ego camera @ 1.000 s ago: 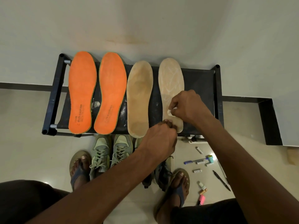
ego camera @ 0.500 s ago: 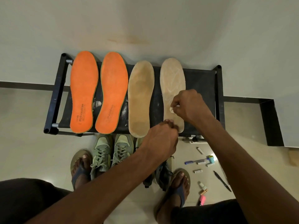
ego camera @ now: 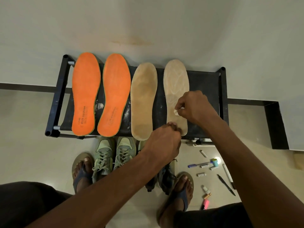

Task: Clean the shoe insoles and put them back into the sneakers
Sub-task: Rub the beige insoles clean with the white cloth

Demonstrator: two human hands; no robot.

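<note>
Since a second ago the right hand (ego camera: 195, 106) has crept slightly up the right beige insole (ego camera: 176, 89), its fingers pinching a small white piece (ego camera: 176, 112) against the surface; I cannot tell what it is. On the black rack (ego camera: 60, 89), from left to right, lie two orange insoles (ego camera: 86, 94), then the left beige insole (ego camera: 144, 99), then the one in work, chalky pale swirls over its front half. Its heel is pinned by the left hand (ego camera: 162, 142), fingers curled and gripping the heel. Below wait the green sneakers (ego camera: 113, 155), the dark pair mostly hidden. Doing this well probably means holding the heel firmly and making short overlapping strokes down toward the unwhitened heel area.
</note>
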